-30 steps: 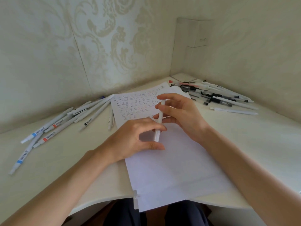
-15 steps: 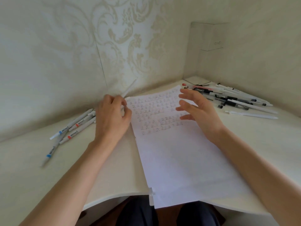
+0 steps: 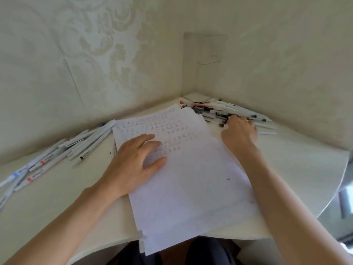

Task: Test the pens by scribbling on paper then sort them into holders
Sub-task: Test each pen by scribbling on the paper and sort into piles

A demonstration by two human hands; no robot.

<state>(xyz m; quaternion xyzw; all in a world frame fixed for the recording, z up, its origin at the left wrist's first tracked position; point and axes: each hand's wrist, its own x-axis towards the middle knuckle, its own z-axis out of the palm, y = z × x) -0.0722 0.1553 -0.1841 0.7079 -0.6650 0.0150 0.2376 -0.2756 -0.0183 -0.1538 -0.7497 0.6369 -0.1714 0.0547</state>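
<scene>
A white sheet of paper (image 3: pixel 191 188) with rows of small scribbles on its upper half lies on the pale desk (image 3: pixel 57 207). My left hand (image 3: pixel 137 161) rests flat on the sheet's left side, fingers straight, holding nothing. My right hand (image 3: pixel 238 129) reaches past the sheet's top right corner onto a heap of white and black pens (image 3: pixel 214 109) in the desk's corner. Its fingertips touch the pens, but its back hides whether they grip one. A second group of white pens (image 3: pixel 86 142) with blue, red and black marks lies fanned out to the left.
Patterned walls close the desk at the back and the right, meeting in the corner behind the right heap. The desk's curved front edge (image 3: pixel 107 245) runs just above my lap. No holder is in view.
A second ago both hands held a white pen over the paper. My left hand took it to the left group, then came back flat onto the sheet. My right hand moved out to the right heap.
</scene>
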